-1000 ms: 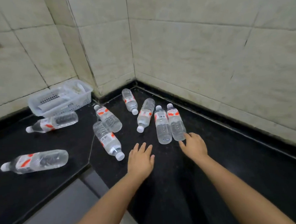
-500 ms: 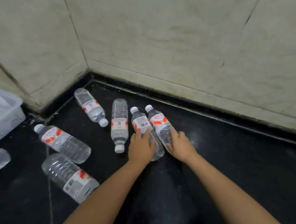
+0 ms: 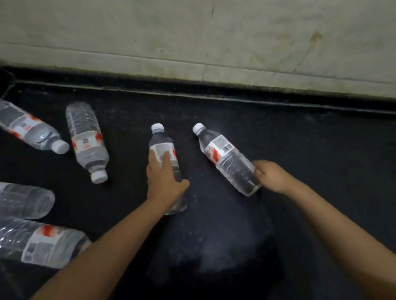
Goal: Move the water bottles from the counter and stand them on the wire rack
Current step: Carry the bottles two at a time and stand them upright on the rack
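Each of my hands grips a clear water bottle with a white cap and a red-and-white label over the black counter [image 3: 308, 167]. My left hand [image 3: 164, 181] wraps the middle of one bottle [image 3: 163, 140], cap pointing away from me. My right hand [image 3: 270, 176] holds the base end of the second bottle [image 3: 227, 159], which tilts with its cap up and to the left. Both bottles look lifted or tipped off the counter. No wire rack is in view.
Several more bottles lie on their sides at the left: two near the back [image 3: 23, 127] [image 3: 86, 139] and two at the left edge [image 3: 18, 198] [image 3: 36, 243]. A beige tiled wall [image 3: 209, 34] runs along the counter's back edge.
My hands reached forward, closed on the two side-by-side bottles and pulled them apart, raising them. The view has shifted right and closer; the white basket has left the frame.
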A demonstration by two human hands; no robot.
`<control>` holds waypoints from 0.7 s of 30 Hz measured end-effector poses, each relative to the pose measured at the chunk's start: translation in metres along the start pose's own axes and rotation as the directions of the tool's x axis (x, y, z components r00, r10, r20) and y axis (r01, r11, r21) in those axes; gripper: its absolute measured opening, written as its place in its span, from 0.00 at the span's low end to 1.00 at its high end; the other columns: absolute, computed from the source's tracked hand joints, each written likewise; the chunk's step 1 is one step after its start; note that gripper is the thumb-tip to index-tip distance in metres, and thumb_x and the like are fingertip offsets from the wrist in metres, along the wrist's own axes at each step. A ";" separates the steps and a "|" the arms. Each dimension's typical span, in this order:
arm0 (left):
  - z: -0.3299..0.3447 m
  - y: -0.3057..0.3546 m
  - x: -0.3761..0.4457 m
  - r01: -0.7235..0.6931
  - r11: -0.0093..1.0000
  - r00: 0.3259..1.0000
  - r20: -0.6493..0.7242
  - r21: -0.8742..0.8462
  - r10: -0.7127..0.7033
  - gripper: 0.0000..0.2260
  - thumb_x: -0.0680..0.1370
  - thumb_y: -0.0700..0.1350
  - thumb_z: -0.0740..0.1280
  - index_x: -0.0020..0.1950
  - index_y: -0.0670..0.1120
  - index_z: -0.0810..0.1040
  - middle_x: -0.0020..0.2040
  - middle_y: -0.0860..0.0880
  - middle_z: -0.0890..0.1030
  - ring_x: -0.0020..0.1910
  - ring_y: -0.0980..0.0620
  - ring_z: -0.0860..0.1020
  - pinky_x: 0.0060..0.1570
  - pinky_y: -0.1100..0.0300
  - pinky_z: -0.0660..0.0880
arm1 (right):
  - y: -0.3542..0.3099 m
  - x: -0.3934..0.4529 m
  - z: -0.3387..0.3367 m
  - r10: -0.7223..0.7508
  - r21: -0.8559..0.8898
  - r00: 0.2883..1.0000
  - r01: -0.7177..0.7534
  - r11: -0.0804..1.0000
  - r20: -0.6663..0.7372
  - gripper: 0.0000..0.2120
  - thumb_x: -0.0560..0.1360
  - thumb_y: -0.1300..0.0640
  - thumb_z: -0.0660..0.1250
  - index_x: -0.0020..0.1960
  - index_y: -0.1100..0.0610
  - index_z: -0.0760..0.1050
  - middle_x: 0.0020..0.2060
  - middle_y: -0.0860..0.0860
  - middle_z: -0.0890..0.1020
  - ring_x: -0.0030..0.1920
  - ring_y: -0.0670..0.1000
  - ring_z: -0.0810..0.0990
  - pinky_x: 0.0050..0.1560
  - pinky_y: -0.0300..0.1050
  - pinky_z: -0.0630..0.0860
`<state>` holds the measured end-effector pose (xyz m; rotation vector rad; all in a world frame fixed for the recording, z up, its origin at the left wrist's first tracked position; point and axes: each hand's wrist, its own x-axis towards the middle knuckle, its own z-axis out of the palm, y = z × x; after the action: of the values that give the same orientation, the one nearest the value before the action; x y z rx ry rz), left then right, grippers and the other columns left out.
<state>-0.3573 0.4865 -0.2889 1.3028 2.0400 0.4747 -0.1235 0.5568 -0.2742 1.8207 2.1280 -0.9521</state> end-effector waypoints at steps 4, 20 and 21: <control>0.033 0.016 -0.043 -0.102 0.994 0.983 0.157 0.026 0.097 0.40 0.70 0.44 0.70 0.76 0.45 0.50 0.76 0.43 0.40 0.75 0.43 0.48 0.73 0.55 0.54 | -0.020 0.008 0.002 -0.139 -0.061 0.989 0.136 0.989 -0.048 0.20 0.78 0.60 0.54 0.70 0.62 0.61 0.67 0.61 0.70 0.66 0.60 0.69 0.64 0.50 0.68; 0.040 0.032 -0.009 0.141 0.987 0.987 0.063 0.074 -0.146 0.37 0.74 0.53 0.66 0.75 0.54 0.47 0.68 0.39 0.62 0.64 0.38 0.68 0.61 0.45 0.68 | -0.031 0.002 0.023 -0.060 -0.054 0.988 0.053 0.997 -0.139 0.30 0.74 0.49 0.62 0.72 0.49 0.54 0.60 0.61 0.69 0.60 0.65 0.71 0.58 0.54 0.70; 0.040 0.031 -0.009 0.141 0.988 0.988 0.058 0.066 -0.145 0.36 0.74 0.52 0.66 0.75 0.54 0.47 0.67 0.39 0.63 0.63 0.37 0.69 0.61 0.45 0.68 | -0.022 -0.013 0.028 -0.017 -0.049 0.988 0.010 0.999 -0.153 0.30 0.73 0.50 0.63 0.71 0.49 0.55 0.60 0.60 0.69 0.60 0.64 0.71 0.57 0.53 0.71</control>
<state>-0.3061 0.4899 -0.2954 1.1812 2.0924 0.3041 -0.1483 0.5298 -0.2815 1.9149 2.2334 -0.7793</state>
